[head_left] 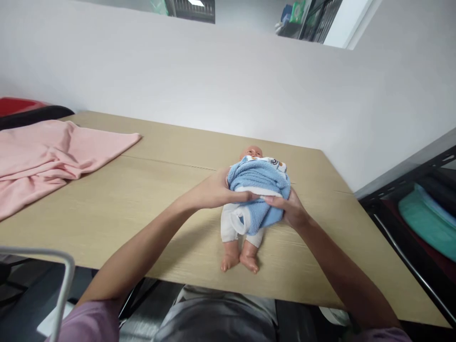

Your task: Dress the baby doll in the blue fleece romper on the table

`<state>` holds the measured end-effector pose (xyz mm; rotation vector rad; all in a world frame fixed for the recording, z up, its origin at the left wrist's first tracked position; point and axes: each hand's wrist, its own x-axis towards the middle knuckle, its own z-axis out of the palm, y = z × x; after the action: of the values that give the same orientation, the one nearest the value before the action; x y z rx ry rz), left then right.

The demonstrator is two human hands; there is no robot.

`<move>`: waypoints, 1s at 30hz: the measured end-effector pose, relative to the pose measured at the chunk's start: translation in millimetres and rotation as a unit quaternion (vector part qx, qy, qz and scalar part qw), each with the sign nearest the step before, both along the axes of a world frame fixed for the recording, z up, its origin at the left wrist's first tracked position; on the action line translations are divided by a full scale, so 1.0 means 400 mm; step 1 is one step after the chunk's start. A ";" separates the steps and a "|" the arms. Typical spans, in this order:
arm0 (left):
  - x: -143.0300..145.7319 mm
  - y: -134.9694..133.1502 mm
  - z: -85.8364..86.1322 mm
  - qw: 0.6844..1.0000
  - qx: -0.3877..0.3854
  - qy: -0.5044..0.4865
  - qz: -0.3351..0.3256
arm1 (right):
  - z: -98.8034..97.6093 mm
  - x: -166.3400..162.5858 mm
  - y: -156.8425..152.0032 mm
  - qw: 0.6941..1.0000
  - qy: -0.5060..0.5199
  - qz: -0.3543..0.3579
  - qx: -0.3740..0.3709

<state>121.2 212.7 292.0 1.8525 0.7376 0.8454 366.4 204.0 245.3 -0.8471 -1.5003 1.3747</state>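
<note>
A baby doll (pixel 231 254) lies on its back on the table, head toward the wall and bare feet toward me. White trousers cover its legs. Over its torso a blue terry garment (pixel 259 173) with white trim is bunched up, hiding the arms and chest. My left hand (pixel 233 192) grips the garment's left side, thumb along the white edge. On the opposite side my right hand (pixel 287 206) holds the same garment, its thumb meeting the left one near the middle. The fingers of both hands are partly hidden behind the cloth.
A pink cloth (pixel 64 152) lies crumpled on the left of the wooden table (pixel 171 142). Behind it stands a red container (pixel 19 105). At the right, a black rack (pixel 399 228) holds folded fabrics. A white wall bounds the table's far side; a white metal bar (pixel 66 280) rises at lower left.
</note>
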 end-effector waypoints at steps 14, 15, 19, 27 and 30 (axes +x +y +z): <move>0.050 -0.294 -0.144 0.942 -0.018 0.128 0.309 | -0.031 -0.014 -0.168 0.986 -0.138 -0.011 -0.097; 0.049 -0.312 -0.162 0.941 -0.036 0.138 0.307 | -0.039 -0.017 -0.180 0.983 -0.148 -0.001 -0.105; 0.042 -0.361 -0.210 0.939 -0.081 0.161 0.294 | -0.063 -0.035 -0.221 0.982 -0.174 0.004 -0.078; 0.016 -0.377 -0.245 0.931 -0.114 0.220 0.267 | -0.094 -0.073 -0.241 0.946 -0.321 0.000 0.043; 0.011 -0.371 -0.274 0.930 -0.113 0.245 0.252 | -0.106 -0.083 -0.244 0.923 -0.380 0.008 0.066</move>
<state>125.5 64.2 182.5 1.6957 1.6065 0.5663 333.2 106.4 202.9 -1.3743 -2.1514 0.9670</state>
